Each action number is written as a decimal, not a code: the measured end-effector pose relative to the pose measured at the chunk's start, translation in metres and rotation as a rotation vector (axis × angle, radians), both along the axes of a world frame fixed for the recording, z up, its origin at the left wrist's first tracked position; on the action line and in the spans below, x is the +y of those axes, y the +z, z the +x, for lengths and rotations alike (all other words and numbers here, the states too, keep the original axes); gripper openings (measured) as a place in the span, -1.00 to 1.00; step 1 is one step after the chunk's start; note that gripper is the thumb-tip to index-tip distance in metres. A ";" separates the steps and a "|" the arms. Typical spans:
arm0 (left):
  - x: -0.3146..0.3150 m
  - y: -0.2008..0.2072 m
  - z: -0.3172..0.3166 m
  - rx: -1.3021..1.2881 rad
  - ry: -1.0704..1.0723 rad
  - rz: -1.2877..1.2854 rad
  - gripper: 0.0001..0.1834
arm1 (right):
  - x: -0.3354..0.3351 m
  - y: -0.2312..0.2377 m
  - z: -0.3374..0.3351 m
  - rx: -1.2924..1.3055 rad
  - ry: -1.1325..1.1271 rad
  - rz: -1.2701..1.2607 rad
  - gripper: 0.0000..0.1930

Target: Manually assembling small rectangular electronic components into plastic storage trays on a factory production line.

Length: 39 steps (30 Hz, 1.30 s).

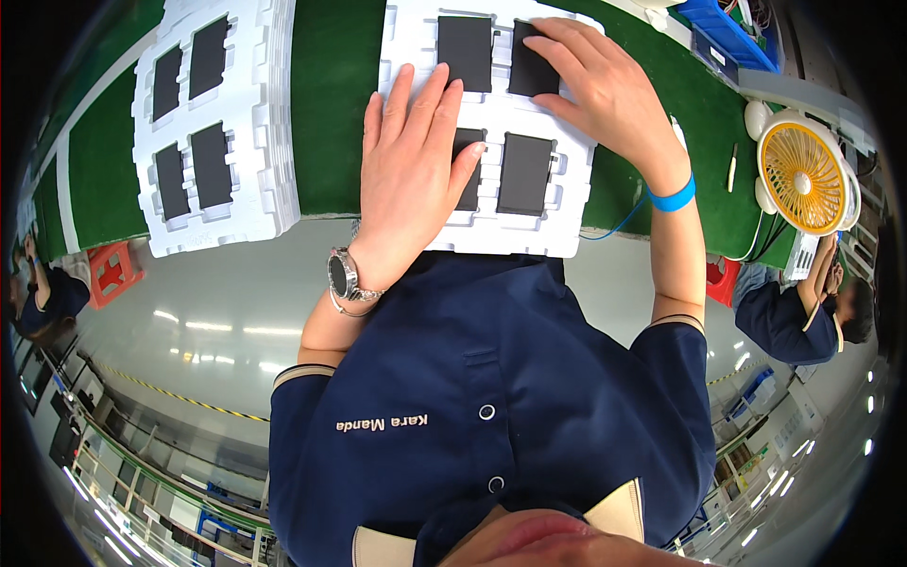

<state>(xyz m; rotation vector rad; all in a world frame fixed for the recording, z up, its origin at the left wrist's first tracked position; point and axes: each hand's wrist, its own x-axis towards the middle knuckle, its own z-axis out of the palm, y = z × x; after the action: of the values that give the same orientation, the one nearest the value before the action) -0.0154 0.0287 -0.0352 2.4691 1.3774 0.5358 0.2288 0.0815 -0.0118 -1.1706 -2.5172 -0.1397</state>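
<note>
My left hand (411,156), wearing a metal watch, lies flat with fingers spread over the left side of a white moulded tray (578,161). Its thumb crosses a black rectangular panel (469,194), which is partly covered. At the tray's far right, my right hand (605,85) curls over another black panel (532,66), fingers across its far part and thumb by its near right corner. Two more black panels, one far left (465,55) and one near right (525,175), sit in the tray's recesses. A blue band (673,196) circles my right wrist.
To the left, a stack of white trays (257,123) carries several black panels on top. Both stacks rest on a green work surface (331,113). At right are a yellow-and-white fan (801,175), a pen-like tool (732,168) and a blue bin (727,33). Other people sit at both sides.
</note>
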 end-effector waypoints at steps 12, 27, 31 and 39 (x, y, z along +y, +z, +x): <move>-0.010 0.023 -0.001 -1.697 -0.015 -1.304 -0.58 | -0.040 0.036 -0.053 0.216 0.123 0.420 -0.86; -0.008 0.028 0.003 -1.094 0.174 -0.804 -0.56 | -0.069 0.025 -0.068 1.010 -0.207 -0.656 -0.85; -0.010 0.029 0.005 -0.978 0.206 -0.699 -0.54 | -0.067 0.027 -0.069 0.916 -0.225 -0.635 -0.92; -0.013 0.029 0.010 -0.775 0.207 -0.398 -0.53 | -0.065 0.028 -0.068 0.801 -0.259 -0.579 -0.96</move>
<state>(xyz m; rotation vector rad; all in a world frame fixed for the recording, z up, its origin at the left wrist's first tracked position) -0.0053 0.0158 -0.0063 1.5505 1.2389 1.0099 0.1603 0.0169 0.0163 -1.3820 -1.7138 0.8697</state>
